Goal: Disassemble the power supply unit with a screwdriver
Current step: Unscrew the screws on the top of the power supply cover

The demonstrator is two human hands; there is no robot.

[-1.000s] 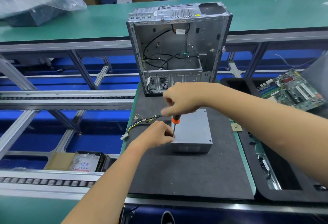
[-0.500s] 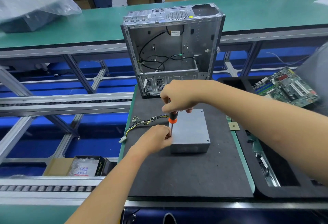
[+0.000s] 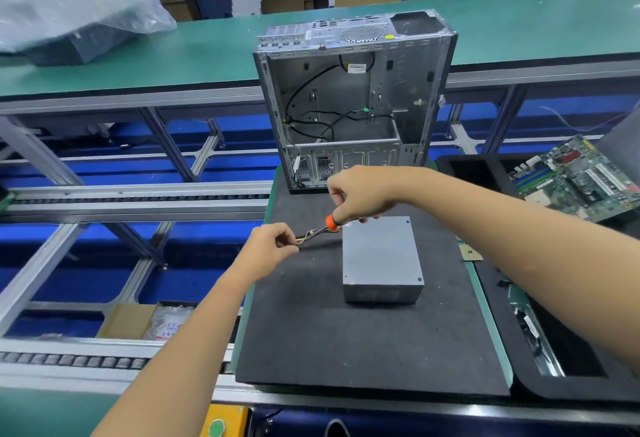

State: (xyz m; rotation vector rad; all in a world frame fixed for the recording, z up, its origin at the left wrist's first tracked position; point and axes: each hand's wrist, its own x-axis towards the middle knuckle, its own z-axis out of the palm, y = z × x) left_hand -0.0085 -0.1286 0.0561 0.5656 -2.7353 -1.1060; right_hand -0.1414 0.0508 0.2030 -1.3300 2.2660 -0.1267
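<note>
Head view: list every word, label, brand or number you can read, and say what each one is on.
None can be read.
White sticker inside the computer case: print too small.
Yellow tag on the case top: blurred.
Packet in the cardboard box: red and blue print, blurred.
Motherboard: markings too small.
Power supply unit: no text visible.
</note>
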